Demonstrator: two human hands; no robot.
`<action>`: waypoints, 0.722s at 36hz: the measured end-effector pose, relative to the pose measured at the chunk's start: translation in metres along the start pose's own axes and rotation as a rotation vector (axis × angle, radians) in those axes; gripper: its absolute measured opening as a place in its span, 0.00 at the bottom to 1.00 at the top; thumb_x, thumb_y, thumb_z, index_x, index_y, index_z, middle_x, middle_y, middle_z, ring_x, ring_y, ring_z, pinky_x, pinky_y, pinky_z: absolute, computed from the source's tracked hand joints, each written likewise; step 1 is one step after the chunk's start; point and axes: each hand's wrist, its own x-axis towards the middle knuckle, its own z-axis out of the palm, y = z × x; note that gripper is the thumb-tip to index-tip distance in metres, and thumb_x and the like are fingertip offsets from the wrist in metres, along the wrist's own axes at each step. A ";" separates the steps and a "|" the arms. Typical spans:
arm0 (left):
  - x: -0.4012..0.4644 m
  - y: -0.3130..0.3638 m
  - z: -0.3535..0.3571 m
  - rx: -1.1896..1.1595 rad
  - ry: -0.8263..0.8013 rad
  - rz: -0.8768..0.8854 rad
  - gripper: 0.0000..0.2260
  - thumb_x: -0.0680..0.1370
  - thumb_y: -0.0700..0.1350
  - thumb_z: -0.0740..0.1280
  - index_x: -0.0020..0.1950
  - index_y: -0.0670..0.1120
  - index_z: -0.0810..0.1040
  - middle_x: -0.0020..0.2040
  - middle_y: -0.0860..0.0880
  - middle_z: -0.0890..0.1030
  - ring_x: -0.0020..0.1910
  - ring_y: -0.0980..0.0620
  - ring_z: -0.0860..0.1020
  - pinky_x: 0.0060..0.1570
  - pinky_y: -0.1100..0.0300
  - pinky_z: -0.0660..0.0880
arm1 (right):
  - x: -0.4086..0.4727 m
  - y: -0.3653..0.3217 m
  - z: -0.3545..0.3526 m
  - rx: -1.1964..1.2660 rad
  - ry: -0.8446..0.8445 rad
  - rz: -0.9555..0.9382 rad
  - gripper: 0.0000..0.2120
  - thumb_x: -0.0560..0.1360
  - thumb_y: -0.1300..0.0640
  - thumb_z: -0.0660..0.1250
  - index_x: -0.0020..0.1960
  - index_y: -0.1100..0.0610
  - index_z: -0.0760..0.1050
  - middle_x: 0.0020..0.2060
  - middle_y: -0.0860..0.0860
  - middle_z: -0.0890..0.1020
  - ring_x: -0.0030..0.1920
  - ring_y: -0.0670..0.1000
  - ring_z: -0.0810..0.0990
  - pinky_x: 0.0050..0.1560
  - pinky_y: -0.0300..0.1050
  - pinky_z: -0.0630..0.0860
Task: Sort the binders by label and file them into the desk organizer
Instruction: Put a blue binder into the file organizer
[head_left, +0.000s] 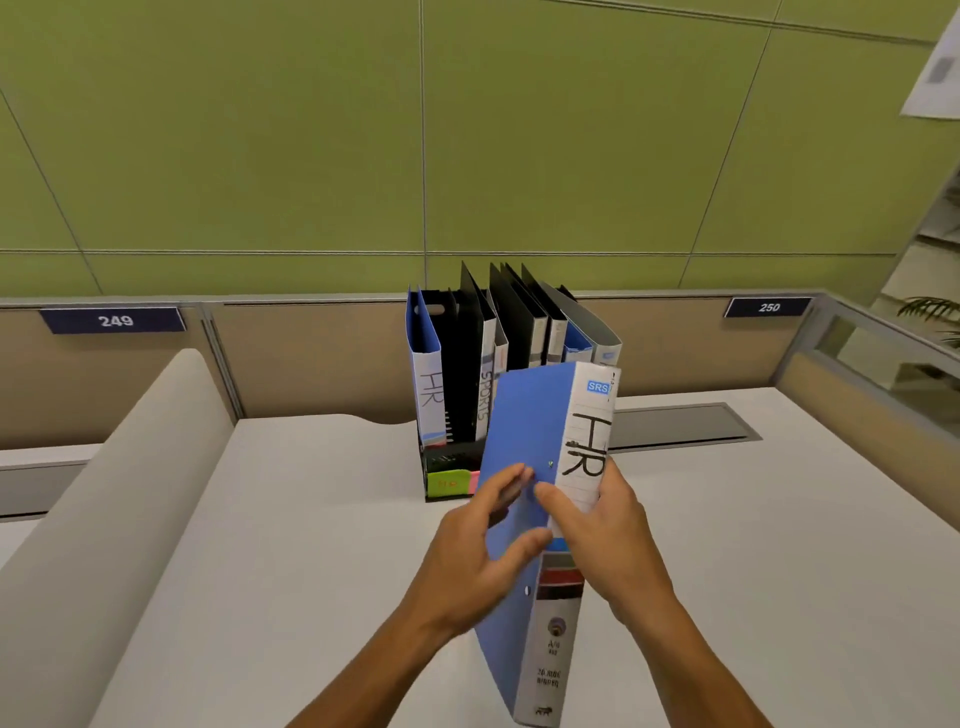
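Note:
A blue binder (524, 415) with "HR" handwritten on its white spine stands upright in front of me, tilted slightly. My right hand (608, 530) grips its spine, thumb across the front edge. My left hand (483, 540) rests on the blue cover with relaxed, spread fingers. Behind it the black desk organizer (449, 462) holds several upright binders. Among them, a blue binder marked "HR" (428, 374) stands at the far left and a binder marked "SPORTS" (485, 384) sits near the middle. Black and grey binders fill the right side.
The white desk (311, 519) stretches around the organizer. Green and pink sticky tabs (449, 483) lie at the organizer's base. A grey cable hatch (680, 426) lies at the back right. Partition panels with plates "249" (115, 320) and "250" (768, 307) bound the rear. A curved divider (104, 509) rises on the left.

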 end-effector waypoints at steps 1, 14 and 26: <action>0.007 -0.005 -0.006 -0.018 0.027 -0.003 0.29 0.77 0.57 0.70 0.77 0.55 0.66 0.71 0.62 0.74 0.69 0.67 0.72 0.65 0.69 0.70 | 0.001 0.000 0.000 -0.004 0.000 -0.002 0.23 0.76 0.46 0.72 0.68 0.43 0.68 0.61 0.43 0.79 0.56 0.46 0.81 0.44 0.38 0.81; 0.102 -0.115 -0.064 0.055 0.346 -0.392 0.28 0.79 0.46 0.72 0.76 0.45 0.65 0.75 0.45 0.70 0.69 0.44 0.74 0.63 0.50 0.74 | -0.006 -0.003 -0.012 -0.045 0.016 0.029 0.19 0.70 0.42 0.69 0.58 0.31 0.67 0.49 0.29 0.78 0.48 0.38 0.82 0.32 0.32 0.78; 0.154 -0.159 -0.060 0.076 0.235 -0.568 0.34 0.76 0.48 0.75 0.74 0.36 0.62 0.73 0.38 0.71 0.68 0.39 0.73 0.52 0.55 0.71 | 0.006 -0.012 -0.001 -0.025 0.056 0.003 0.20 0.69 0.42 0.70 0.54 0.24 0.66 0.49 0.26 0.76 0.50 0.36 0.80 0.34 0.32 0.78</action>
